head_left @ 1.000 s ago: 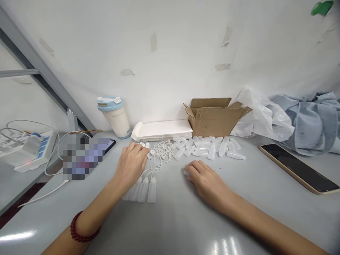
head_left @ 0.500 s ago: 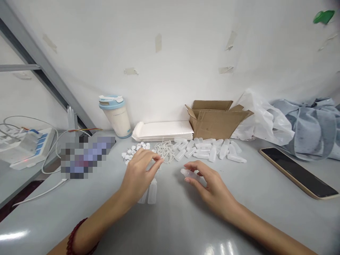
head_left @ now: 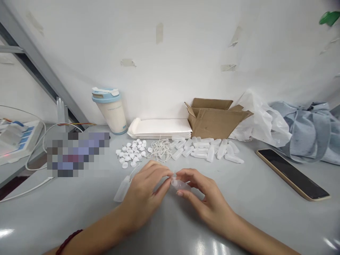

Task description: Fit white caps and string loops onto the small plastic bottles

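My right hand (head_left: 205,194) grips a small translucent plastic bottle (head_left: 181,185) between thumb and fingers, its neck pointing left. At that neck, the thumb and fingertips of my left hand (head_left: 150,193) are pinched together; whatever they hold is too small to make out. Left of my left hand lies another translucent bottle (head_left: 122,189) with a thin white cord coming from its top. Beyond the hands are a pile of small white caps (head_left: 132,151), a tangle of white cords (head_left: 161,148) and several loose empty-looking bottles (head_left: 198,149).
Along the wall stand a lidded cup (head_left: 113,113), a stack of white envelopes (head_left: 162,128), an open cardboard box (head_left: 219,122) and a white plastic bag (head_left: 261,117). A phone (head_left: 292,175) and a denim-blue bag (head_left: 310,131) are right; a power strip (head_left: 29,140) with cables is left.
My left hand has moved right and nearer, from beside the cords to the bottle's neck. My right hand still holds the bottle, now slightly lower and to the left. The view has shifted slightly.
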